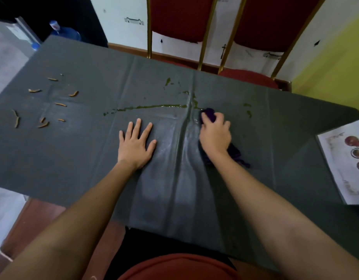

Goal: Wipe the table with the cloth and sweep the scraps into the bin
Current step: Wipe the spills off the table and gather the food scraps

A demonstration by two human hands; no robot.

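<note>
A dark grey covered table (83,158) fills the view. My right hand (215,134) presses a dark purple cloth (209,114) onto it, right of centre, at the end of a green liquid streak (150,107). More green drops (168,81) lie farther back and to the right. Part of the cloth trails out under my wrist. My left hand (136,144) lies flat on the table with fingers spread, holding nothing. Several orange-brown scraps (43,104) are scattered on the table's left part. No bin is in view.
A printed sheet with fruit pictures (348,164) lies at the right edge of the table. Two red chairs with gold frames (180,19) stand behind the table. A blue water bottle (65,31) sits on the floor at the back left.
</note>
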